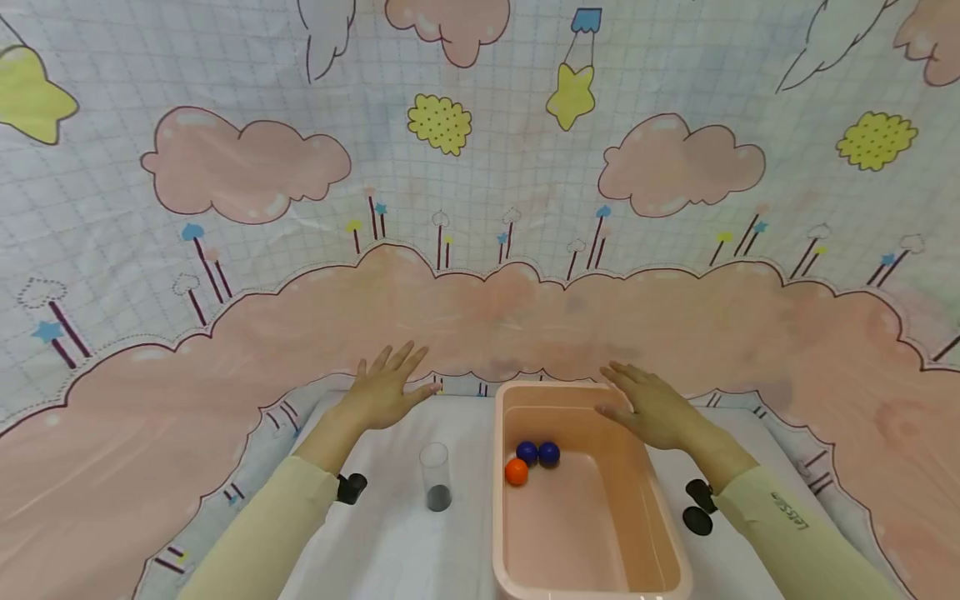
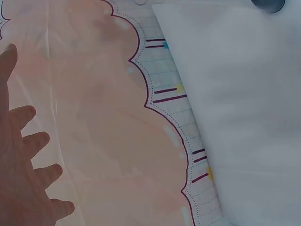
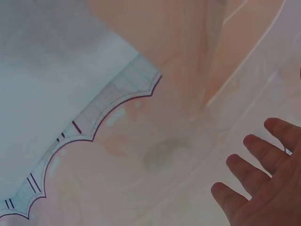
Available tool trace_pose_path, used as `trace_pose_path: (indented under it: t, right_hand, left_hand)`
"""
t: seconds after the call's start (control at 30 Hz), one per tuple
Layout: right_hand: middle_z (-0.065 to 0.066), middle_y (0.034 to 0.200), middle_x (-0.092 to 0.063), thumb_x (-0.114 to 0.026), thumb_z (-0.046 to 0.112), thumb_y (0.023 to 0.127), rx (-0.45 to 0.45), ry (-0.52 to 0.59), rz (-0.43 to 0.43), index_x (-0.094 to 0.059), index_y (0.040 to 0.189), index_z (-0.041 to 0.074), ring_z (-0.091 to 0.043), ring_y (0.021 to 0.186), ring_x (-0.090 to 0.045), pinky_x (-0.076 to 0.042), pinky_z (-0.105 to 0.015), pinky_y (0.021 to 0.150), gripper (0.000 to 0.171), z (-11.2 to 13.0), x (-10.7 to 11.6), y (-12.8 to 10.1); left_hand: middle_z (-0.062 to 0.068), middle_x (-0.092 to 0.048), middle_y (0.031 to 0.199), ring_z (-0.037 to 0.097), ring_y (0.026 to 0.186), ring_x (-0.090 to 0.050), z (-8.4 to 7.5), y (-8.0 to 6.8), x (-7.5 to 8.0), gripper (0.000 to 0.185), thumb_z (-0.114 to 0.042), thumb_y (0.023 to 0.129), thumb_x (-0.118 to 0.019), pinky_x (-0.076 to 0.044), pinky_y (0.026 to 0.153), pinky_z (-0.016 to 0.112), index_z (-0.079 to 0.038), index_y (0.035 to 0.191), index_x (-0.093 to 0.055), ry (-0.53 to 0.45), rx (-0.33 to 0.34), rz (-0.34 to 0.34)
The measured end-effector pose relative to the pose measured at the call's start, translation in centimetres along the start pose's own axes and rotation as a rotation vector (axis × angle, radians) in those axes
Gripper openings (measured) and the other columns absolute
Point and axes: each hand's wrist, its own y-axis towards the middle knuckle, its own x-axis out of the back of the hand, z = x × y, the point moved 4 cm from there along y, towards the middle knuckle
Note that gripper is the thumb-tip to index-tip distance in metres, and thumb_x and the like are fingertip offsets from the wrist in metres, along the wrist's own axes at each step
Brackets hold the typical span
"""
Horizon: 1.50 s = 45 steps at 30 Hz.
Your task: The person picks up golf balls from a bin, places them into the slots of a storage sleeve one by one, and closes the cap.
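Note:
A pink plastic tub (image 1: 660, 550) stands on the white table, holding two blue balls (image 1: 538, 452) and an orange ball (image 1: 516, 472). My right hand (image 1: 648, 404) hovers flat over the tub's far right corner, fingers straight and spread, holding nothing; its fingers (image 3: 254, 162) show over the tub's rim in the right wrist view. My left hand (image 1: 386, 387) is spread flat above the table's far edge, left of the tub, empty; its fingers (image 2: 30, 141) show over the pink cloth. A clear glass (image 1: 435, 477) with a dark bottom stands between my forearms.
A cartoon-printed cloth with pink clouds (image 1: 247, 167) hangs behind and drapes around the white table (image 1: 405, 550). Black wrist camera mounts (image 1: 351, 487) sit at both cuffs. The glass's base (image 2: 268, 4) peeks in at the top of the left wrist view.

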Motion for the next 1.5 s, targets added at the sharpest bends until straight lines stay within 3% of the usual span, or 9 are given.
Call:
trace_pose_path:
  t: [0.37,0.63,0.9,1.13,1.5]
  right_hand:
    - [-0.022,0.162,-0.041,-0.060,0.050,0.102,0.024,0.021,0.027,-0.044,0.156,0.007,-0.052,0.146,-0.039,-0.032,-0.071,0.117,0.071,1.6,-0.5,0.2]
    - [-0.020,0.160,-0.044,-0.062,0.049,0.102,0.045,0.030,0.076,-0.048,0.154,0.008,-0.048,0.146,-0.042,-0.035,-0.067,0.116,0.067,3.0,-1.3,0.5]
    - [-0.018,0.158,-0.047,-0.063,0.048,0.101,0.051,0.023,0.112,-0.047,0.154,0.007,-0.045,0.146,-0.043,-0.037,-0.063,0.117,0.068,4.2,-2.1,0.8]
    - [-0.014,0.154,-0.054,-0.064,0.046,0.101,0.107,0.014,0.098,-0.050,0.151,0.007,-0.040,0.145,-0.047,-0.037,-0.059,0.119,0.065,5.4,-2.6,1.9]
    - [-0.011,0.155,-0.052,-0.065,0.046,0.100,0.023,0.068,0.199,-0.053,0.150,0.012,-0.036,0.142,-0.051,-0.041,-0.056,0.117,0.062,6.3,-4.8,3.4]
  left_hand:
    - [0.010,-0.020,0.174,0.048,0.158,-0.017,0.2,-1.0,-0.4,0.084,-0.073,0.100,-0.042,-0.004,0.119,0.079,-0.027,0.167,-0.020,-0.026,-0.031,-0.015]
    - [0.010,-0.025,0.172,0.048,0.156,-0.022,0.0,-1.8,-1.7,0.082,-0.069,0.100,-0.048,-0.007,0.116,0.082,-0.025,0.165,-0.026,-0.064,-0.059,-0.036]
    - [0.010,-0.025,0.172,0.047,0.156,-0.024,-0.6,-2.7,-3.3,0.082,-0.067,0.100,-0.050,-0.008,0.119,0.079,-0.026,0.166,-0.024,-0.139,-0.085,-0.032]
    - [0.007,-0.024,0.173,0.043,0.156,-0.027,-0.6,-3.3,-3.5,0.083,-0.068,0.100,-0.050,-0.008,0.118,0.080,-0.025,0.166,-0.023,-0.193,-0.079,-0.039]
    - [0.009,-0.029,0.170,0.040,0.157,-0.027,-0.3,-3.9,-5.0,0.083,-0.069,0.099,-0.051,-0.010,0.118,0.079,-0.025,0.165,-0.027,-0.294,-0.070,-0.027]
